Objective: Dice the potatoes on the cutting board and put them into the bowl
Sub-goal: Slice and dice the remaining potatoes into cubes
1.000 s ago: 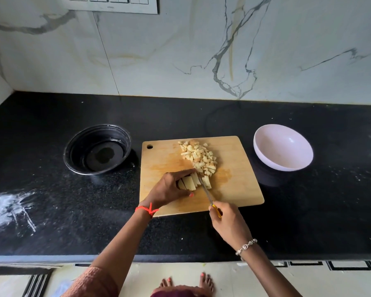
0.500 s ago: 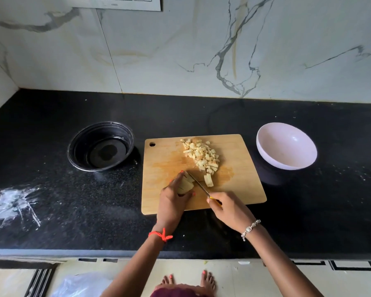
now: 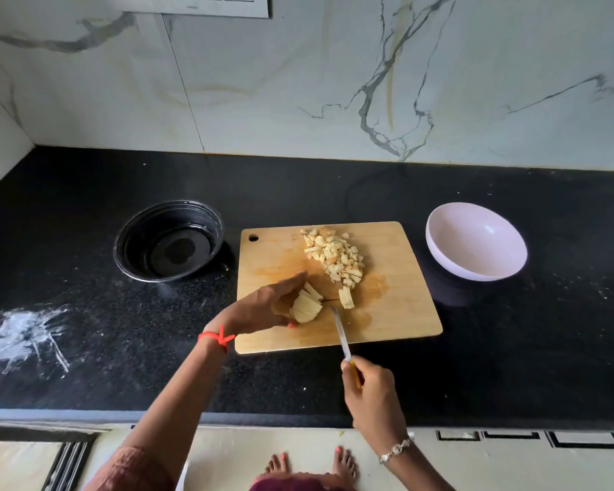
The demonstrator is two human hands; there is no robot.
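Left hand (image 3: 263,306): laid on the cutting board from the left; its grip is curled round the potato strips, fingers on the far side and thumb on the near side.
Right hand (image 3: 373,395): held over the near edge of the table; its grip is closed round the yellow handle of the knife.
Knife (image 3: 339,327): the blade is pointed away from the person, its tip set on the board just right of the held strips.
Potato strips (image 3: 307,306): a small bundle of pale sticks, kept together against the board, near its middle.
Cut piece (image 3: 346,297): 1 chunk is seen just right of the knife tip, apart from the bundle.
Diced potato (image 3: 334,256): a heap of small cubes is piled on the far half of the board.
Cutting board (image 3: 397,313): wooden, with a hole in the far left corner; wet stains are seen around the middle.
Bowl (image 3: 475,249): white, placed on the table to the right of the board; no potato is seen in it.
Black bowl (image 3: 139,242): placed left of the board, with some liquid at the bottom.
Table (image 3: 86,207): black stone, marked by a white smear (image 3: 25,334) at the left.
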